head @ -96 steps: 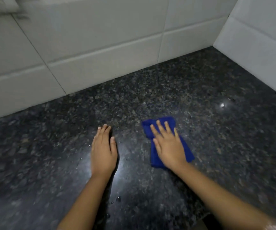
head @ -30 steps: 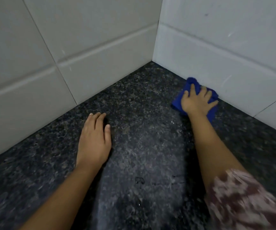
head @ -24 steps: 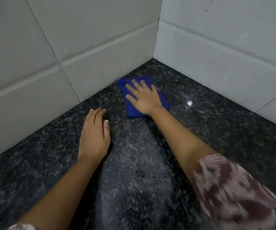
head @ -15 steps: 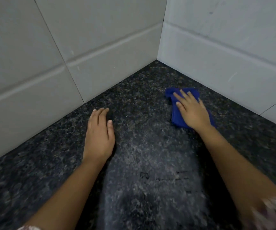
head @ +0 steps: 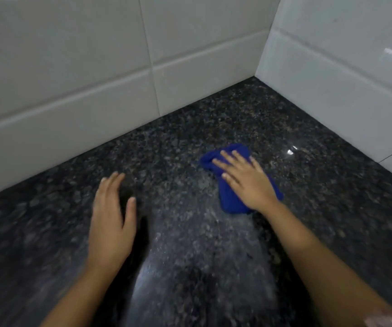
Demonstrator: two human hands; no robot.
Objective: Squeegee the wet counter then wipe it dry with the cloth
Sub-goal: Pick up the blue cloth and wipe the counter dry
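A folded blue cloth (head: 228, 198) lies flat on the dark speckled granite counter (head: 213, 128), right of centre. My right hand (head: 246, 180) presses down on the cloth with fingers spread, pointing toward the back left. My left hand (head: 112, 218) rests palm down on the bare counter to the left, holding nothing. A pale streaky sheen (head: 197, 244) runs across the counter between my forearms. No squeegee is in view.
White tiled walls meet in a corner at the back right: one wall (head: 96, 67) along the back, another (head: 343, 79) along the right. A bright light reflection (head: 290, 151) shows on the counter near the right wall.
My right hand slid the cloth from the right wall to the back wall, then out again, and now nearer to me, toward the centre. The left hand has stayed planted.
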